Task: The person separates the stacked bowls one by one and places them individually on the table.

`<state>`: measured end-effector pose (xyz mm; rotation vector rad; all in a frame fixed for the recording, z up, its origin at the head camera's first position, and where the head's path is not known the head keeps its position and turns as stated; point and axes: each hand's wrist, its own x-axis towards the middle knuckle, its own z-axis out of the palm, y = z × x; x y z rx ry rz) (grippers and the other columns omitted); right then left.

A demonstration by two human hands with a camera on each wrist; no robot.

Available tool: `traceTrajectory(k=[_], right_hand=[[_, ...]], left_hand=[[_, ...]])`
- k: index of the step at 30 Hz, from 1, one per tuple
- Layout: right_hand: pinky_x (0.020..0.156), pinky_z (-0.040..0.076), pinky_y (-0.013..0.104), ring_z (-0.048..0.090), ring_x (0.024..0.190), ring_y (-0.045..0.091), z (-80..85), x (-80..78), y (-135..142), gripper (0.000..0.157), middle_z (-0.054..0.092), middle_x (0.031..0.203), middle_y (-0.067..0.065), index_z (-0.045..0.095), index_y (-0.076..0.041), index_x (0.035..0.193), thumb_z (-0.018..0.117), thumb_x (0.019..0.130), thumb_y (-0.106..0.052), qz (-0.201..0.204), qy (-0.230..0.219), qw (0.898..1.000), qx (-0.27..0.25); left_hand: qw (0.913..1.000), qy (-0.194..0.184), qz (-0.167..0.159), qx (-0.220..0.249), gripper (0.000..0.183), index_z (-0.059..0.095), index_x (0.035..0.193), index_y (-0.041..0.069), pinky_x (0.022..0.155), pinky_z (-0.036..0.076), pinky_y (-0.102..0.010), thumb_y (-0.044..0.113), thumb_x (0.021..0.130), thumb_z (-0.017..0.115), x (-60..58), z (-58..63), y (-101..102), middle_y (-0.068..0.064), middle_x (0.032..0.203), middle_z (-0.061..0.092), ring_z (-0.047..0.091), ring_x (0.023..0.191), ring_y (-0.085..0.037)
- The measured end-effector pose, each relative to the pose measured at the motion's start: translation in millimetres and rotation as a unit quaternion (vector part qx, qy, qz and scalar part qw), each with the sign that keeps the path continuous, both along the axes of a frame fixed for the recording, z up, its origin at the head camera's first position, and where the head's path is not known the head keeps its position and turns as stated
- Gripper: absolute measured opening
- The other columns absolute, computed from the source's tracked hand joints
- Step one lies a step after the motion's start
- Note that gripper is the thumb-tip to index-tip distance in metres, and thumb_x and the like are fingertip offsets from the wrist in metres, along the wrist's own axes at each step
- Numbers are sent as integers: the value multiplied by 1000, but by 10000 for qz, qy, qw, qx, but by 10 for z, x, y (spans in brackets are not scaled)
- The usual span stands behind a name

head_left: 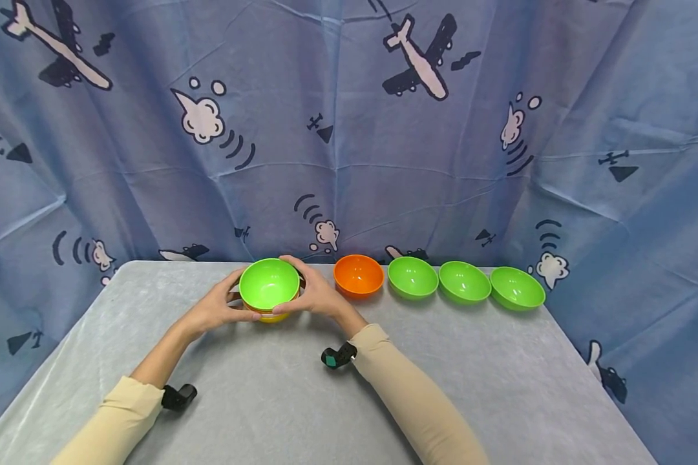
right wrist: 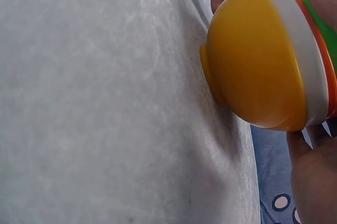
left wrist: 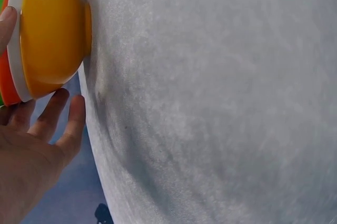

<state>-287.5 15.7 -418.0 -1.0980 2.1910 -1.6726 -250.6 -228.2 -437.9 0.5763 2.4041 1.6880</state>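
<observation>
A nested stack of glossy, plastic-looking round bowls sits between the person's two hands, near the far edge of the table spread with pale grey cloth. On top is a bright green bowl; below its rim come a thin band of an orange bowl, a white bowl and, lowest, a deep yellow bowl with a short foot. The left hand grips the stack's left side, thumb near the person and fingers round the far part; the right hand grips the right side likewise. Whether the yellow foot touches the cloth cannot be told. Just right of the right hand stands a separate glossy orange bowl, then three lime-green bowls in a row running rightward.
</observation>
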Motion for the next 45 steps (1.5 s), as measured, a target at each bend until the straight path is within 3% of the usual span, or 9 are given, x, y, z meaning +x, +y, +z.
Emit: traceTrajectory(k=[9, 17, 28, 36, 45], right_hand=[[97, 40, 39, 46, 115, 22, 76, -27, 37, 88, 42, 134, 12, 33, -1, 141, 82, 69, -1, 173, -241, 9990, -349], [96, 41, 30, 48, 114, 22, 176, -30, 105, 89, 43, 135, 12, 33, 1, 141, 83, 68, -3, 100, 31, 9987, -492], [97, 40, 36, 46, 117, 24, 323, -53, 456, 93, 38, 139, 16, 33, 1, 141, 83, 63, 8, -101, 167, 9933, -1140], [93, 44, 38, 46, 118, 26, 342, -6, 830, 92, 39, 139, 14, 35, -1, 142, 85, 64, 1, -433, 231, 9967, -653], [95, 42, 41, 43, 121, 27, 322, 108, 1278, 94, 38, 137, 12, 34, -8, 143, 87, 65, -9, -1129, 124, 9935, 57]], left_hand=[[9999, -83, -59, -32, 100, 17, 150, 18, 89, 46, -48, 15, 73, 82, -18, 42, 7, -12, 148, 22, 38, 124, -42], [9999, -117, -10, -80, 99, 19, 149, 20, 90, 45, -48, 16, 73, 82, -20, 51, -20, -11, 147, 25, 41, 122, -42], [9999, -108, -24, 55, 95, 26, 147, 19, 92, 43, -48, 14, 71, 83, -55, 12, -36, -9, 148, 25, 41, 122, -41], [9997, -194, 57, -135, 98, 24, 148, 18, 91, 43, -48, 18, 71, 84, -44, 21, -31, -10, 149, 24, 41, 122, -42], [9997, -196, 57, -129, 97, 24, 148, 20, 91, 43, -48, 17, 71, 84, -50, 5, -35, -9, 149, 23, 42, 121, -42]])
